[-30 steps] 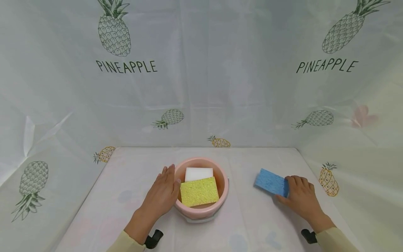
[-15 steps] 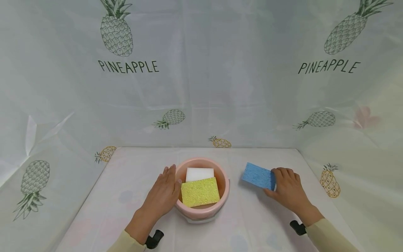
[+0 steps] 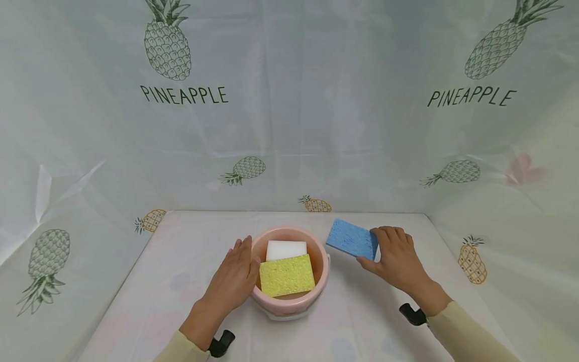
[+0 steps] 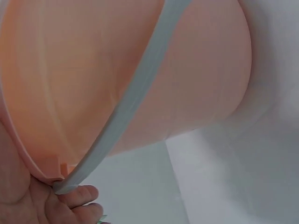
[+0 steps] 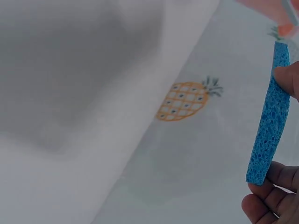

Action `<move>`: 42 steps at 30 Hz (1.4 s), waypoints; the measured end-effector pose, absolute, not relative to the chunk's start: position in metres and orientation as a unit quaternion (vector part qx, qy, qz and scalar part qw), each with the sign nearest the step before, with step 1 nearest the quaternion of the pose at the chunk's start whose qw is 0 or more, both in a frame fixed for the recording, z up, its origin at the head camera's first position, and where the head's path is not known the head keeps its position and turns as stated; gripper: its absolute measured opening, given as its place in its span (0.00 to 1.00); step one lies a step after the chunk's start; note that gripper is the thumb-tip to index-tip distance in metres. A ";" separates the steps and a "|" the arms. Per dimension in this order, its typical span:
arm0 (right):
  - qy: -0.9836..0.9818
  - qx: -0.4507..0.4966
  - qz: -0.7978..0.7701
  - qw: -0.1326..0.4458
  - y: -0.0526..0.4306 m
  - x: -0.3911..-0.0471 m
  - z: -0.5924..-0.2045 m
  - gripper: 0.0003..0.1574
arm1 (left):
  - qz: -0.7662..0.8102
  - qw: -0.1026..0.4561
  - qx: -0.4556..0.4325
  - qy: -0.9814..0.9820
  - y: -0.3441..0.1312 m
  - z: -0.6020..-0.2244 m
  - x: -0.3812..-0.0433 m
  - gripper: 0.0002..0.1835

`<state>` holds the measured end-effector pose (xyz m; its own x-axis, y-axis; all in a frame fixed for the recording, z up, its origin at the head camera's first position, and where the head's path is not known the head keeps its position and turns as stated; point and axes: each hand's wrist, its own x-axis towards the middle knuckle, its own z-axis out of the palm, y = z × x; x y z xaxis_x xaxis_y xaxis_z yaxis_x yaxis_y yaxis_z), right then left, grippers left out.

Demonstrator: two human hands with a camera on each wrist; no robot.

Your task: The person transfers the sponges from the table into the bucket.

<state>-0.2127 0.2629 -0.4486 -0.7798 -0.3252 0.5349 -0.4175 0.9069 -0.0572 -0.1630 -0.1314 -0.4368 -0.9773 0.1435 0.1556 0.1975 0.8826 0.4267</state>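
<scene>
A blue sponge (image 3: 352, 238) is held up over the table by my right hand (image 3: 398, 261), thumb on one edge and fingers on the opposite edge. The right wrist view shows the blue sponge (image 5: 270, 116) edge-on, pinched between thumb and fingers. A pink bucket (image 3: 289, 306) stands in the middle of the table, with a yellow sponge (image 3: 287, 275) and a white sponge (image 3: 286, 249) inside. My left hand (image 3: 232, 277) rests with straight fingers against the left side of the bucket's rim. In the left wrist view its fingers lie beside the end of the pale handle (image 4: 126, 109).
The table (image 3: 190, 251) has a pale patterned cover. White sheeting (image 3: 289, 125) printed with pineapples rises behind it and along both sides. The bucket's handle hangs down at its front, close to the table.
My right hand has lifted the blue sponge and carried it leftward and away from me, close to the bucket's right side. The left hand stays at the rim.
</scene>
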 end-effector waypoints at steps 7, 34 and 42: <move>-0.932 0.212 0.111 0.272 0.226 -0.216 -0.423 0.49 | -0.227 0.076 -0.095 -0.966 -0.133 -0.439 -0.165 0.32; -0.920 0.363 0.037 0.147 0.127 -0.223 -0.395 0.44 | -0.234 0.041 -0.085 -0.968 -0.134 -0.441 -0.164 0.39; -0.927 0.358 0.039 0.104 0.123 -0.225 -0.394 0.43 | -0.235 0.039 -0.080 -0.968 -0.133 -0.440 -0.163 0.38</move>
